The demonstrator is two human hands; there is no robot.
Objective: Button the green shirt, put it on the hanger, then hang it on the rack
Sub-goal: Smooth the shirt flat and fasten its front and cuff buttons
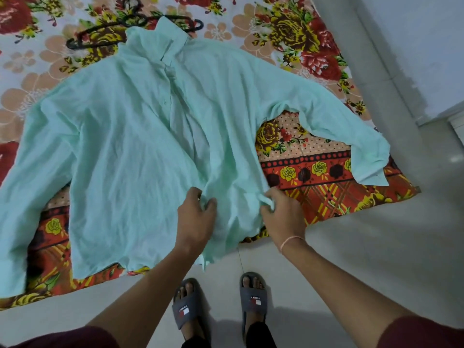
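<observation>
A pale green shirt (130, 136) lies spread front up on a floral bedsheet, its collar pointing away from me and both sleeves stretched out. Partly under the collar lies a black hanger (105, 28). My left hand (197, 217) pinches the shirt's front fabric near the lower hem, fingers curled into the cloth. My right hand (281, 212) grips a fold of the shirt's right front edge just beside it. The placket near the chest looks partly closed; the buttons are too small to tell apart.
The floral bedsheet (313, 172) covers a low bed whose corner reaches toward me. Pale tiled floor (351, 259) lies in front and to the right, with a wall (401, 59) at the right. My feet in grey slides (252, 300) stand at the bed's edge.
</observation>
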